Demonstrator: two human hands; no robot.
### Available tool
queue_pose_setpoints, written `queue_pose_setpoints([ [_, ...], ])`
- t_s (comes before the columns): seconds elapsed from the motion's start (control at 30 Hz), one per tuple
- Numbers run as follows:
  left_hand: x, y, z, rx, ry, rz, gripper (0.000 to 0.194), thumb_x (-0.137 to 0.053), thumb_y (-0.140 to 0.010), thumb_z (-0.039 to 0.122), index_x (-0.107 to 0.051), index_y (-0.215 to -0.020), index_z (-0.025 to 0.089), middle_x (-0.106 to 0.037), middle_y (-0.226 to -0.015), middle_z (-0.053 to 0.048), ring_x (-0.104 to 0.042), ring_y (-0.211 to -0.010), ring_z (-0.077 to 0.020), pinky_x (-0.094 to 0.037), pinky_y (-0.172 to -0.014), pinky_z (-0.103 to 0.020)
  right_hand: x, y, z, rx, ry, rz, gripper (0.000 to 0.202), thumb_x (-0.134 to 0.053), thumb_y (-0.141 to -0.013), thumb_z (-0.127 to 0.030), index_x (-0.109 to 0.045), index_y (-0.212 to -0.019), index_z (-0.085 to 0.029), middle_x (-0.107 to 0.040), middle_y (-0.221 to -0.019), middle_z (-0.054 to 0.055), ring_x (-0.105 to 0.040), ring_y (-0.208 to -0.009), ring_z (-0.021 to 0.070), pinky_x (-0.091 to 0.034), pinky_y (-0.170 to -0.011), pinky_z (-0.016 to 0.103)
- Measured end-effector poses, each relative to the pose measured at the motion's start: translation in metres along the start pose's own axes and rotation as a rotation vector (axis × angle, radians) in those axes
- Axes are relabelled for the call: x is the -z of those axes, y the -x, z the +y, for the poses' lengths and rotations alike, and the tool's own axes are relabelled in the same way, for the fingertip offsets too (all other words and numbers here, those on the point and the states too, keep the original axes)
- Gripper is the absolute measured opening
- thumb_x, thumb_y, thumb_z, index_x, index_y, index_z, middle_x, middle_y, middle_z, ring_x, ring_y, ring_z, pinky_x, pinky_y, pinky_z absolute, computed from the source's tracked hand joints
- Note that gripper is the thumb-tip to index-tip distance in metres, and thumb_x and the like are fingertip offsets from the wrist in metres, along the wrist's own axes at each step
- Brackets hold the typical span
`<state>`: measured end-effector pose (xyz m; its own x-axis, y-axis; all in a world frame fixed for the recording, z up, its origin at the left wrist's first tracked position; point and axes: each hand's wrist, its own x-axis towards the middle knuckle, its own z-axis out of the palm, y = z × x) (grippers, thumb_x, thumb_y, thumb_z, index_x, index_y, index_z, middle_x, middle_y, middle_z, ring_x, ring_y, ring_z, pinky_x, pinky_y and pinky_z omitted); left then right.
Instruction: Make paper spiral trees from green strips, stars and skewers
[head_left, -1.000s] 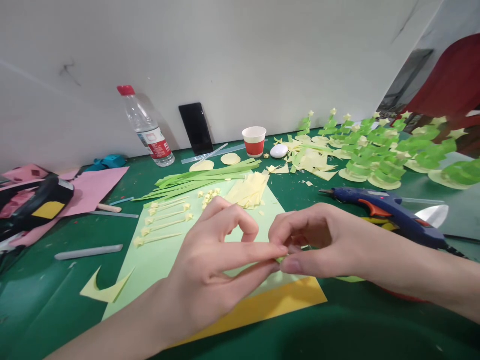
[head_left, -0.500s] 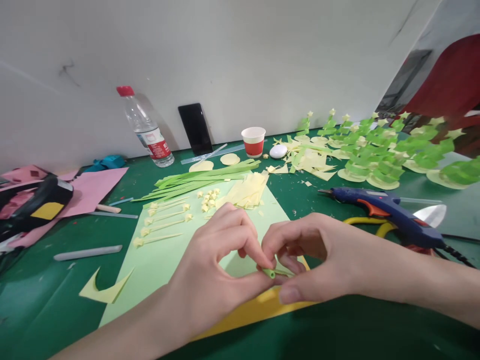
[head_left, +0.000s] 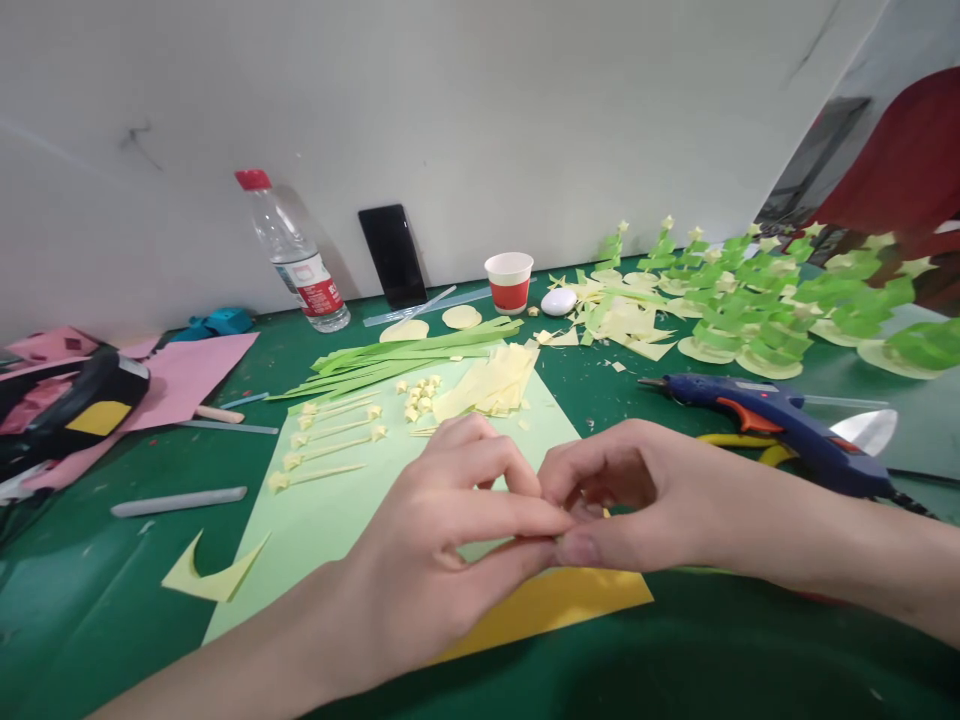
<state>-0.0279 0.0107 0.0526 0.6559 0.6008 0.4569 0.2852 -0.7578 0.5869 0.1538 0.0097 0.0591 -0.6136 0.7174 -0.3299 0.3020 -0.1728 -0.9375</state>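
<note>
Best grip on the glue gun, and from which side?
I'd take the glue gun by its handle, coming from the right: it lies on its side, nozzle pointing left, away from that grip. Mind the cord at the handle's end.

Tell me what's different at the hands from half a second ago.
The index finger of the left hand has straightened toward the right hand, whose thumb has come up to meet it. The green roll that showed between them is now hidden by the fingers; which hand grips it, I can't tell. Glue gun, cup, bottle and green strips stayed put.
</note>
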Motion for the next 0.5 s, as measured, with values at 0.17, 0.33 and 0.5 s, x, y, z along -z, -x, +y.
queue_pose_setpoints([
  [0.17,0.000,-0.001,0.003,0.173,0.049,0.071,0.017,-0.062,-0.067,0.006,-0.058,-0.056,0.017,-0.045,-0.052,0.007,-0.041,-0.051,-0.0066,-0.034,-0.048,-0.018,-0.005,-0.003,0.002,0.003,-0.026,0.018,0.013,-0.066,-0.066,-0.029,-0.061,-0.073,-0.019,-0.043,-0.063,-0.004,-0.033,-0.057,0.0081,-0.026,-0.051,0.023],
  [0.33,-0.001,0.000,0.004,0.307,0.185,0.006,0.018,-0.055,-0.065,0.004,-0.047,-0.054,0.016,-0.021,-0.044,0.011,-0.015,-0.038,-0.0028,-0.012,-0.034,-0.016,-0.009,-0.003,0.005,-0.009,-0.083,0.053,0.016,-0.066,-0.065,-0.030,-0.059,-0.072,-0.018,-0.043,-0.065,-0.003,-0.034,-0.060,0.0091,-0.024,-0.052,0.023],
  [0.5,-0.004,0.001,0.002,0.349,0.178,-0.029,0.017,-0.055,-0.068,0.013,-0.047,-0.054,0.017,-0.020,-0.043,0.011,-0.013,-0.037,-0.0036,-0.009,-0.034,-0.018,-0.012,-0.003,0.005,0.007,-0.119,0.041,0.019,-0.067,-0.064,-0.032,-0.057,-0.070,-0.017,-0.043,-0.064,-0.003,-0.036,-0.060,0.0096,-0.024,-0.052,0.023],
])
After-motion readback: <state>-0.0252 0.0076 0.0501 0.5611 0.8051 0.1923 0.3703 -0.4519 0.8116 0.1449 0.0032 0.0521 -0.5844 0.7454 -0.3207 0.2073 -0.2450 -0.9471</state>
